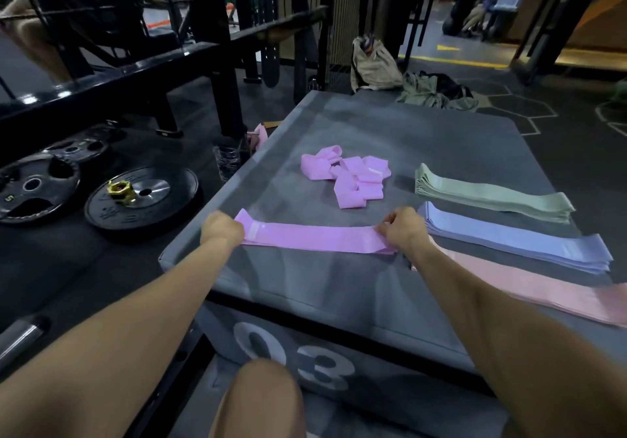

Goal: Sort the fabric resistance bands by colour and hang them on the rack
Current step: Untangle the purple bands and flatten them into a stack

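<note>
Two hands flattening a purple band on the box

Left hand and right hand are each pinching one end of the purple band, pulling it flat, probably to start a neat pile. Loose purple bands are waiting behind it; green stack, blue stack and pink stack are lying sorted alongside. All sitting on a grey padded box. Gym floor around it, weight plates lying left.

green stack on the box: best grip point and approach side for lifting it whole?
Probably the near-left end of the green stack: the bands' folded ends line up there in one neat block. Come from the left, over bare box top, fingers under, thumb on top. The lilac stack crowds its near long side, so a side pinch looks awkward.
</note>
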`<state>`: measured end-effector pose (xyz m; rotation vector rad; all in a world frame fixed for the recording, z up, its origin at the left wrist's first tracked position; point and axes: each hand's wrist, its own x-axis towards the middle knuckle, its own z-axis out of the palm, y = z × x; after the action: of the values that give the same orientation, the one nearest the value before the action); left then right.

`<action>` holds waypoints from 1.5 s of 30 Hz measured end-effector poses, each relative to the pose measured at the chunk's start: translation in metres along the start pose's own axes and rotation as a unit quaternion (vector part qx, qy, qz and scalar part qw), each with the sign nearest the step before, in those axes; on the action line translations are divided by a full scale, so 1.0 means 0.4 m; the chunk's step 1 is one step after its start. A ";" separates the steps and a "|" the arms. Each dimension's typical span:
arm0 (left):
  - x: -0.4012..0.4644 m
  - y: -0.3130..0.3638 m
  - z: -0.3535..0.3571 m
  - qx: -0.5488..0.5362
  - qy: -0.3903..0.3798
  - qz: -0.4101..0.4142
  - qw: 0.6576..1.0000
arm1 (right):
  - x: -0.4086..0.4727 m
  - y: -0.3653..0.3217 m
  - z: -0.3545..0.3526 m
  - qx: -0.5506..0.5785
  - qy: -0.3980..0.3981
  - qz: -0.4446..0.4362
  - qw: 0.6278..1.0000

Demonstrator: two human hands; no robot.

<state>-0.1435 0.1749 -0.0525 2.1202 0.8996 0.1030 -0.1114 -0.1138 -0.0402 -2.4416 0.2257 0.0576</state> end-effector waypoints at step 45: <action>-0.033 0.009 0.040 0.173 -0.025 0.408 0.896 | -0.015 -0.013 0.056 -0.095 -0.008 -0.209 0.973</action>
<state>-0.1456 0.1545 -0.0575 2.6953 -0.0726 0.3306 -0.1162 -0.0946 -0.0533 -2.6254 -0.3170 -0.0908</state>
